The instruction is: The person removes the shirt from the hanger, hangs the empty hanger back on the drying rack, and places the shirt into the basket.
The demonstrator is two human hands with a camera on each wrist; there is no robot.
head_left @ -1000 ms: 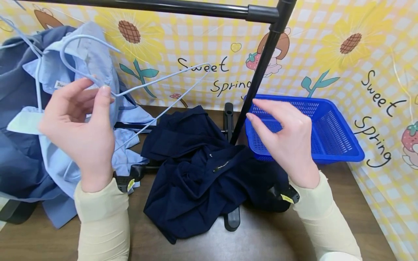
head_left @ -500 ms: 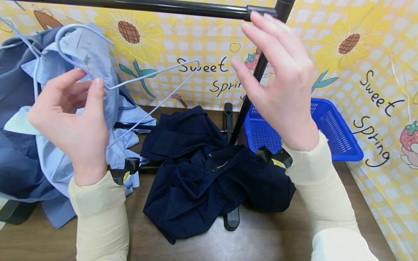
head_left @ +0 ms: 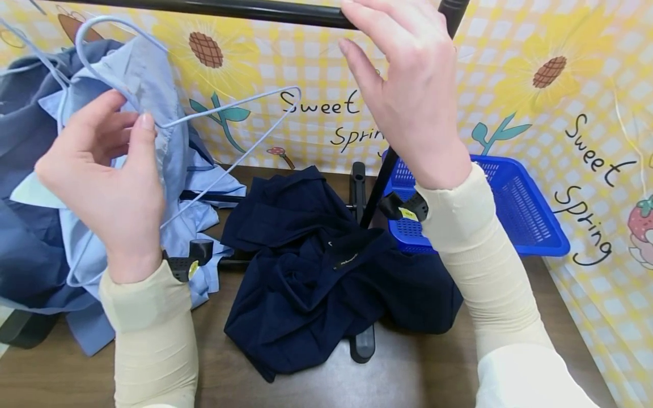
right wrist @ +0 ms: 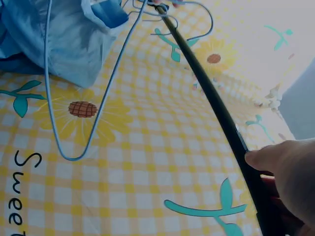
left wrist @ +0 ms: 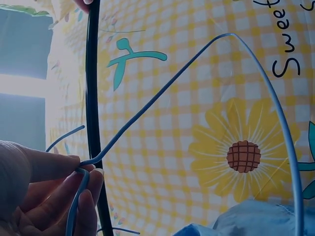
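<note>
My left hand (head_left: 104,170) pinches a light blue wire hanger (head_left: 224,107) at the base of its hook, between thumb and fingers. In the left wrist view the hanger's bare shoulder (left wrist: 162,91) slopes up and away from the fingertips. My right hand (head_left: 408,85) is up at the black top bar (head_left: 229,8) of a clothes rack, its fingers over the bar. The right wrist view shows the thumb (right wrist: 261,157) against the bar, with the other fingers partly hidden. A crumpled navy garment (head_left: 306,277) lies below, between the hands.
Blue shirts (head_left: 30,226) hang at the left on other hangers. A blue perforated basket (head_left: 530,209) stands at the right behind the right forearm. The rack's black foot (head_left: 363,343) shows beside the navy garment on the brown tabletop (head_left: 408,374). A checked sunflower cloth (head_left: 306,62) covers the back.
My right hand has risen from before the basket to the rack's top bar. My left hand, still holding the hanger, has shifted slightly left and up.
</note>
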